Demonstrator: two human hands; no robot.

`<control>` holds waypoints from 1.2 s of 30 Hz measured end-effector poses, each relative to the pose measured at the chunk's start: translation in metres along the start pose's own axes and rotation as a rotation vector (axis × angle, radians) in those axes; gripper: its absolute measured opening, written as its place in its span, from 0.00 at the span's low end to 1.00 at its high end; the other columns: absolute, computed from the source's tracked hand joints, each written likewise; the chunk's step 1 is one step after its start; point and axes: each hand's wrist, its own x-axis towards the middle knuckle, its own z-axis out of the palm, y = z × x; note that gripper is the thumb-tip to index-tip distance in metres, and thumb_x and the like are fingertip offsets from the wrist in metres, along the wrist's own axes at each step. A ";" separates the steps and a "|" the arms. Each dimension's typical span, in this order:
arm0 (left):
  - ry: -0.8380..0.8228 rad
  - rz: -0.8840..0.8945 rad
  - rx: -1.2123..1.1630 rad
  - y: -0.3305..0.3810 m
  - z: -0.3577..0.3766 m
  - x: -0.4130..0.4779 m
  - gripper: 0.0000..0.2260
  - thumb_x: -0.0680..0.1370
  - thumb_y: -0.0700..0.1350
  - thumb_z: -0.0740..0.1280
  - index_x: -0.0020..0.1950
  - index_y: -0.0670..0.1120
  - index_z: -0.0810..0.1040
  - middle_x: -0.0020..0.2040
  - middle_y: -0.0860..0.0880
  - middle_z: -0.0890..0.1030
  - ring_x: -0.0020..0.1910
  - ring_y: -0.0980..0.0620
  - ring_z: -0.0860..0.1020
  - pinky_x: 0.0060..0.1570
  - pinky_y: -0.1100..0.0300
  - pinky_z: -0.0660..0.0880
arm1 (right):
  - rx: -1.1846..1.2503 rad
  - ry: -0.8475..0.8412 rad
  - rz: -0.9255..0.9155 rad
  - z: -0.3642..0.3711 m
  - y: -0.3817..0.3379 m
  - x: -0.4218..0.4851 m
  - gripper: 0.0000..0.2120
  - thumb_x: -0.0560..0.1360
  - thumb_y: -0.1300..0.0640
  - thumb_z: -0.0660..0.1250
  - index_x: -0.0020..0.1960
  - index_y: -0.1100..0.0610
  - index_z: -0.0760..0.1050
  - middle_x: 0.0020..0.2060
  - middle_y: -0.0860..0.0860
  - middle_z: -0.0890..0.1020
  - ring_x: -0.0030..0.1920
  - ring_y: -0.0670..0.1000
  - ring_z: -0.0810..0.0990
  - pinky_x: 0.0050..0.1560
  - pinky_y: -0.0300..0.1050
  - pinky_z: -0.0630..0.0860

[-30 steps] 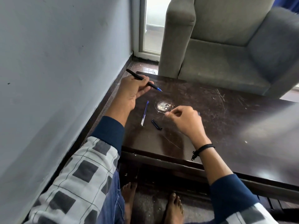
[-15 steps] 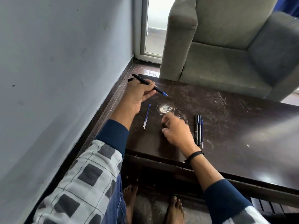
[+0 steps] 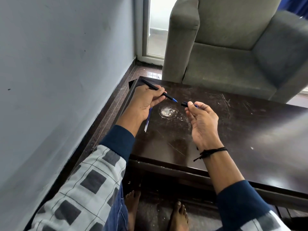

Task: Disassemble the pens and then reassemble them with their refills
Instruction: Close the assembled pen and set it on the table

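Dark brown wood, scratched and glossy, forms the top of a low table [image 3: 250, 130] seen from above by a seated person. Both hands are raised over the table's far left corner, apart from each other.

The left hand [image 3: 145, 100] has its fingers curled round a slim black pen [image 3: 168, 96]. The pen slants from upper left to lower right, and its blue writing tip sticks out past the fingers, pointing toward the other hand. The right hand [image 3: 204, 120], palm turned up, pinches a short black cap [image 3: 184, 103] between thumb and forefinger. The cap's open end faces the pen tip, with a small gap between them; they do not touch.

A thin blue and clear refill [image 3: 148, 120] lies flat on the table near its left edge, partly hidden beneath the left hand. Just right of the refill is a round whitish scuff mark [image 3: 167, 112] on the wood, below the gap between the hands.

A black thread bracelet [image 3: 211, 151] circles the right wrist. Both sleeves are navy at the cuff and grey check above. Two bare feet [image 3: 178, 215] rest on the floor under the near edge. A grey armchair [image 3: 233, 55] stands beyond the far edge, and a pale blue-grey wall [image 3: 58, 64] runs along the left.
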 end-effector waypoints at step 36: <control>-0.101 -0.122 0.072 -0.023 0.023 -0.016 0.05 0.76 0.31 0.72 0.50 0.35 0.81 0.44 0.39 0.86 0.47 0.44 0.87 0.41 0.61 0.82 | -0.405 -0.007 -0.065 0.003 0.013 0.008 0.17 0.78 0.39 0.69 0.52 0.53 0.79 0.40 0.44 0.84 0.44 0.45 0.84 0.48 0.45 0.81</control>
